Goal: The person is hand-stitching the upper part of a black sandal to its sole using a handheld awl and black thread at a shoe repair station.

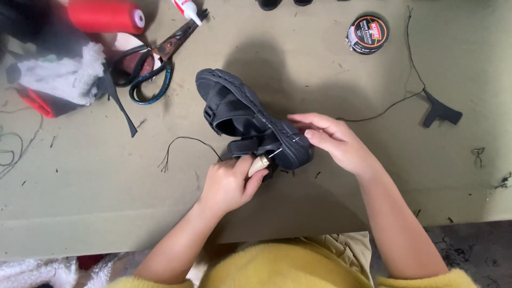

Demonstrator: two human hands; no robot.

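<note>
Black and thick-soled, the sandal (pixel 250 120) lies on its side mid-table, so the sole edge near the heel faces the person. The right hand (pixel 338 141) rests on that heel, fingers loosely curled to steady it, while the left hand (pixel 229 184) is closed around a pale wooden-handled awl (pixel 260 164) whose metal point meets the sole edge. Farther off lie 1 pair of scissors (pixel 152 69), 1 round polish tin (pixel 367 34) and loose black thread (pixel 184 144).

Left hand (pixel 228 184) grips wooden-handled awl (pixel 260 164) – right hand (pixel 333 140) steadies black sandal (pixel 250 120).
</note>
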